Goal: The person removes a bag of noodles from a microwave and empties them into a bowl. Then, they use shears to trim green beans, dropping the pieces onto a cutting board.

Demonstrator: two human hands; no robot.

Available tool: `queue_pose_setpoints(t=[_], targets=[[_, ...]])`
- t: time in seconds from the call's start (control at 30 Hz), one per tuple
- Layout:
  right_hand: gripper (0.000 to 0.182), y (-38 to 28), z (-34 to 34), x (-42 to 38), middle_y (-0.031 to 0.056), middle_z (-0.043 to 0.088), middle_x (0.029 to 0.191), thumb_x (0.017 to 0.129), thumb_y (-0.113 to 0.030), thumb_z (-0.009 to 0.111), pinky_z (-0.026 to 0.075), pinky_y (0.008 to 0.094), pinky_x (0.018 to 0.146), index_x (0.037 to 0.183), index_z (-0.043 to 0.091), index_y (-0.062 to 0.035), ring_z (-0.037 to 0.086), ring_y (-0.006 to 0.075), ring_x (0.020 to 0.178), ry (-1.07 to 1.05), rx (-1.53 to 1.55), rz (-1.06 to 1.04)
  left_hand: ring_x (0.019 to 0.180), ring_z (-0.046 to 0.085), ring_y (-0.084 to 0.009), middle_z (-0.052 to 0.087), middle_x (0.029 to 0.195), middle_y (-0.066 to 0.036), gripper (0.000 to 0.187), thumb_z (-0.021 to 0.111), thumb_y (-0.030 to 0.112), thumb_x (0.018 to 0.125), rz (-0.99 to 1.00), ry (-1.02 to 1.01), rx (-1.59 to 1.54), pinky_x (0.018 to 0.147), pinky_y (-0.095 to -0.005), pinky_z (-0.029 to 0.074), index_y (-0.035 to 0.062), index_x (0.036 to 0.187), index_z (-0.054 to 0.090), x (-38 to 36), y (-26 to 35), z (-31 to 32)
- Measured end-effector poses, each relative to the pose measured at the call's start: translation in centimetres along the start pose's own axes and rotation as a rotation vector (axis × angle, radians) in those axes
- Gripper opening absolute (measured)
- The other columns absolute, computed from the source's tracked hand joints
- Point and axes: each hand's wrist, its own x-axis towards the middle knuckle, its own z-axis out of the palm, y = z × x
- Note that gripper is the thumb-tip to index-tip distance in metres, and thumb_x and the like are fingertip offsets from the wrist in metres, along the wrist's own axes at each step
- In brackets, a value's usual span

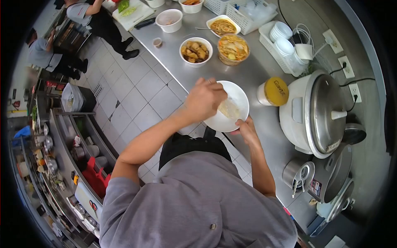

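My right hand [247,129] grips the near rim of a white bowl [240,93], its thumb over the edge. The bowl is tilted in front of me, by the counter's edge. In it lies a pale, translucent, wet-looking food [228,108] whose kind I cannot make out. My left hand [205,99] is closed over the bowl's left side, fingers bunched together. Whatever it may hold is hidden. Beyond stand a bowl of browned chunks [196,52] and a tub of orange-red soupy food [233,49]. A yellow-lidded jar [273,91] is right of the bowl.
A large rice cooker [313,113] and a metal pot [294,173] stand on the right. Baskets [276,56] and a noodle dish [223,26] are farther back. A knife [144,23] lies near a cutting board [133,14]. Two co-workers [99,25] stand at far left.
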Motion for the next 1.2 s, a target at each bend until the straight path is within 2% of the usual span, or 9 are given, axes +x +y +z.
queue_pose_setpoints(t=[0.23,0.37,0.47,0.6,0.77,0.8,0.9,1.03,1.2], targets=[[0.052,-5.0,14.5,1.3,0.022,0.063,0.115,0.082,-0.006,0.05,0.063,0.0394,0.064,0.132,0.047,0.0057,0.069,0.0313,0.093,-0.209,-0.085,-0.042,0.084,0.062,-0.0255,0.071,0.089,-0.007,0.018,0.075,-0.005,0.076,-0.091,0.263,-0.088,0.077,-0.0361,0.046,0.004,0.092,0.073,-6.9,-5.2,-15.6],[0.048,-5.5,24.4,2.6,0.0218,0.064,0.113,0.082,-0.006,0.051,0.062,0.0386,0.064,0.127,0.051,0.007,0.069,0.0308,0.092,-0.342,-0.144,-0.036,0.085,0.062,-0.0175,0.073,0.095,-0.006,0.016,0.07,-0.007,0.082,-0.146,0.566,-0.025,0.076,-0.0291,0.046,0.0022,0.095,0.073,-13.3,-8.4,-23.7],[0.046,-4.2,31.2,4.1,0.0212,0.066,0.108,0.081,-0.008,0.051,0.062,0.0367,0.065,0.125,0.053,0.007,0.07,0.0298,0.087,-0.406,-0.121,0.035,0.082,0.059,-0.0118,0.071,0.094,-0.004,0.015,0.067,-0.007,0.085,-0.23,0.673,0.104,0.073,-0.0245,0.044,0.0009,0.097,0.072,-19.2,-10.4,-29.0],[0.047,-4.7,38.7,2.8,0.0175,0.069,0.105,0.081,-0.01,0.05,0.061,0.0357,0.062,0.125,0.056,0.0056,0.07,0.0263,0.079,-0.426,-0.134,-0.013,0.077,0.052,-0.0034,0.063,0.088,0.003,0.009,0.065,-0.001,0.094,-0.437,1.02,0.126,0.069,-0.0172,0.04,-0.002,0.102,0.069,-31.1,-14.8,-35.5],[0.043,-5.9,50.7,6.9,0.0183,0.07,0.107,0.085,-0.011,0.046,0.058,0.0339,0.054,0.123,0.059,0.0054,0.071,0.0238,0.083,-0.559,-0.411,-0.27,0.069,0.045,-0.0008,0.058,0.08,0.007,0.009,0.068,0.007,0.095,-0.718,1.192,0.256,0.061,-0.016,0.036,0.0004,0.099,0.07,-42.0,-18.4,-38.5],[0.041,-6.1,53.6,8.1,0.0185,0.071,0.106,0.086,-0.011,0.046,0.057,0.033,0.053,0.12,0.061,0.0061,0.071,0.0224,0.083,-0.541,-0.45,-0.232,0.069,0.044,-0.002,0.054,0.075,0.007,0.008,0.07,0.008,0.092,-0.836,1.199,0.276,0.06,-0.0179,0.035,0.0002,0.094,0.07,-43.7,-18.7,-38.7],[0.04,-9.4,57.5,9.1,0.0171,0.071,0.092,0.083,-0.006,0.045,0.055,0.0309,0.049,0.118,0.06,0.007,0.067,0.0207,0.062,-0.631,-0.609,-0.189,0.067,0.047,-0.0041,0.057,0.075,0.004,0.006,0.07,0.007,0.09,-0.977,1.198,0.436,0.06,-0.0208,0.038,0.0015,0.093,0.07,-49.5,-19.8,-39.3],[0.04,-9.6,67.3,10.8,0.0175,0.071,0.096,0.082,-0.008,0.047,0.056,0.0316,0.053,0.117,0.061,0.0056,0.069,0.0209,0.069,-0.676,-0.616,-0.22,0.067,0.05,-0.0076,0.058,0.076,0.001,0.009,0.069,0.007,0.091,-1.074,1.275,0.375,0.063,-0.0224,0.041,-0.0006,0.093,0.069,-55.3,-24.3,-40.1],[0.045,-11.6,78.7,14.5,0.0157,0.072,0.101,0.081,-0.012,0.053,0.058,0.0332,0.057,0.122,0.06,0.0037,0.071,0.0223,0.081,-0.883,-0.654,-0.036,0.069,0.051,-0.0091,0.06,0.078,-0.001,0.008,0.068,0.006,0.09,-1.213,1.308,0.498,0.064,-0.0239,0.042,-0.001,0.093,0.069,-61.0,-31.1,-44.7]])
